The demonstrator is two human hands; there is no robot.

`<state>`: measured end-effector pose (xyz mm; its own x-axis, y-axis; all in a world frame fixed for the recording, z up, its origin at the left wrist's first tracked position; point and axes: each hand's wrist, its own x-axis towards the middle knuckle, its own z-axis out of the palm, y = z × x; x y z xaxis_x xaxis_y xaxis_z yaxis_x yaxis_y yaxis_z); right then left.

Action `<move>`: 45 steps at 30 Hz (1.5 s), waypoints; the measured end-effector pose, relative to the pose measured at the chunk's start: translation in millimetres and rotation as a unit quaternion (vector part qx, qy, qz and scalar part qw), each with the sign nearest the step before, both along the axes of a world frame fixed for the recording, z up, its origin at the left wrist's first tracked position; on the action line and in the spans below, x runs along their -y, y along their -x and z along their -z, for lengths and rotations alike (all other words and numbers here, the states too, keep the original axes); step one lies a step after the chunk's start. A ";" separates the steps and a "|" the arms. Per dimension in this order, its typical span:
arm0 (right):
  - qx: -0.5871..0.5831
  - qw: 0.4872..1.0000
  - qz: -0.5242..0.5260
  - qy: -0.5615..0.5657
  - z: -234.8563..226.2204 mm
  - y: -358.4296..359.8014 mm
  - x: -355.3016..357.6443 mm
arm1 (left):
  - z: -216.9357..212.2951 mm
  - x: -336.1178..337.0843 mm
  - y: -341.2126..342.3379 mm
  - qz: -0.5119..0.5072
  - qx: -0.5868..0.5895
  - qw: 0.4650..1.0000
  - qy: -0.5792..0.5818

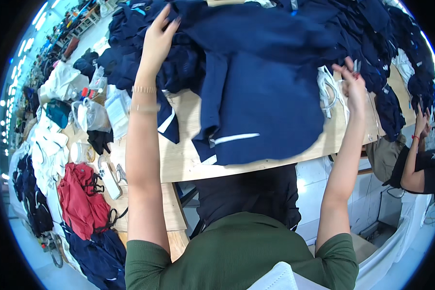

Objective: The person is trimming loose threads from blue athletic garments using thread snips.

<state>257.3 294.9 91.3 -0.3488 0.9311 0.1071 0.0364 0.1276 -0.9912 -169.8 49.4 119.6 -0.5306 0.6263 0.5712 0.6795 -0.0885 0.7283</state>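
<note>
A navy garment [270, 104] lies spread on the wooden table in front of me, its upper part smeared by motion. White strips show at its lower left edge. My left hand [158, 41] is raised at its upper left corner, thumb and fingers apart, with nothing seen in them. On the other side, my right hand [353, 89] hovers just off the garment's right edge. Two of its fingers stretch out, while the others curl by a blurred bit of metal and red; what that is I cannot make out.
Navy garments [125, 63] pile up along the far side. White cords [327, 92] lie right of the garment. Plastic bags [91, 115], a phone [109, 180] and a red garment [82, 200] are at left. Another person's hand [421, 121] shows at far right.
</note>
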 end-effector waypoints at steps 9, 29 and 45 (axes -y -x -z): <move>0.116 0.983 -0.021 0.144 103.6 -88.9 71.1 | 144.8 176.5 -114.8 -0.044 0.246 0.940 0.234; 0.009 0.996 0.069 0.058 61.9 -37.8 100.0 | 122.9 179.7 -87.9 -0.277 0.284 0.913 -0.095; -0.053 0.991 0.096 0.080 54.5 -17.3 88.9 | 129.8 158.4 -56.8 -0.230 0.254 0.935 -0.093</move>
